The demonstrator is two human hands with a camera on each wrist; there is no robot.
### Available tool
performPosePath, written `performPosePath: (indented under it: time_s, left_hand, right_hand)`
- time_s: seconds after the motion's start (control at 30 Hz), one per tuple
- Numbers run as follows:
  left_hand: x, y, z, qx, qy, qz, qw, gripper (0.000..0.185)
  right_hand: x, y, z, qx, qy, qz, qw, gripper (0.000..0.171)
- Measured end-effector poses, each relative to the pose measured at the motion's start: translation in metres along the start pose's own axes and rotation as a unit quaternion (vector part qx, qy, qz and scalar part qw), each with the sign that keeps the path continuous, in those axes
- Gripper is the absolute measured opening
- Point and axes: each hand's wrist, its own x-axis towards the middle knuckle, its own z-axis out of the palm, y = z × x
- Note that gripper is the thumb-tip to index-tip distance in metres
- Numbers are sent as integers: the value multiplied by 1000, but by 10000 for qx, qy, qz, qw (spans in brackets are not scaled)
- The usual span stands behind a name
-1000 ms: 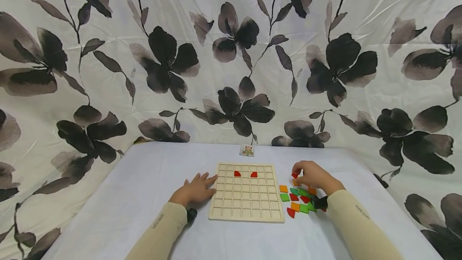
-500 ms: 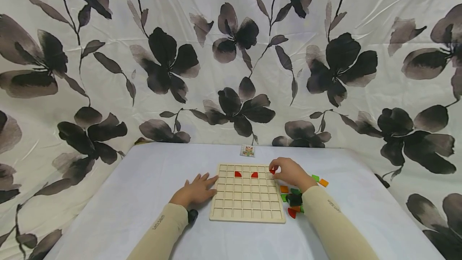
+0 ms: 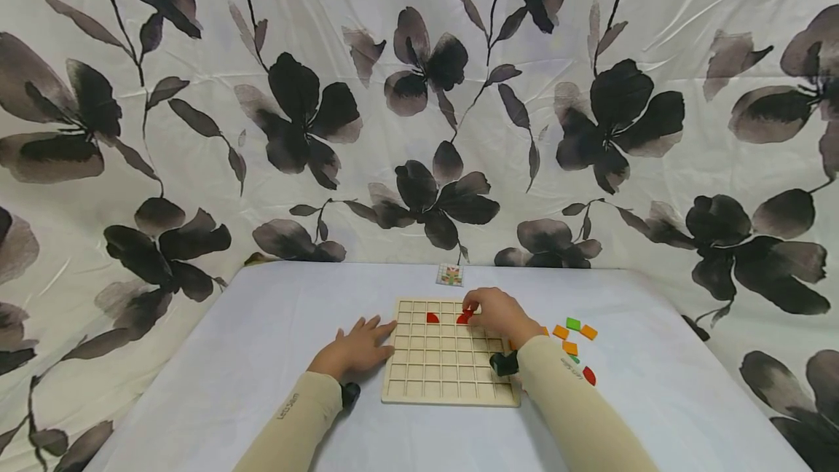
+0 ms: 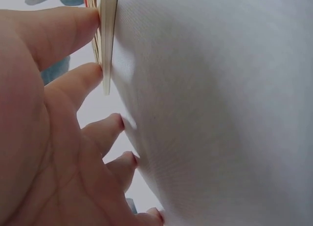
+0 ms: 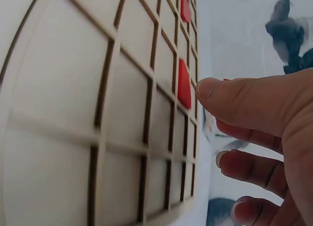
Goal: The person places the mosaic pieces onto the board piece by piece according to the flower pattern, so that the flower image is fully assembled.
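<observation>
Red piece pinched by right hand over grid board, left hand steadying edge

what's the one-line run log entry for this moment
left hand: flat on table, fingertips at grid board left edge | right hand: over board's top rows, at a red piece | loose pieces: right of board

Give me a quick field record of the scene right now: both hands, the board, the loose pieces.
left hand: flat on the table, fingers touching the board's left edge
right hand: over the board's top rows, fingers at a red piece
grid board: wooden, another red piece in the same row
loose pieces: orange, green, red, right of the board
</observation>
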Motion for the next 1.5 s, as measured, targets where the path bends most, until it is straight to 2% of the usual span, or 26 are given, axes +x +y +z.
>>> performPosePath:
  time_s: [0.2,0.47,0.77,1.0,1.27,1.5]
  left_hand:
    - [0,-1,0,-1,13,-4,10000,57]
    - [1,-1,0,-6,3,-29,10000,57]
    - [0,1,1,18,-5,9,10000,57]
    - [0,-1,1,-24,27,-32,10000,57]
    - [2,-2,3,-12,40,14,10000,57]
    - [2,-4,3,15,69,93,9999,56]
  right_hand:
    - [9,-13,8,108,-70,14,9999,15]
    - [16,-23,18,-33,-28,-53,10000,13]
    - [21,-28,21,-156,-135,71,9998,9]
    - [23,-28,22,110,-65,151,9998,5]
    - [21,-28,23,154,-1,-160,9998,4]
    - [19,-29,23,-70,139,-392,9991,7]
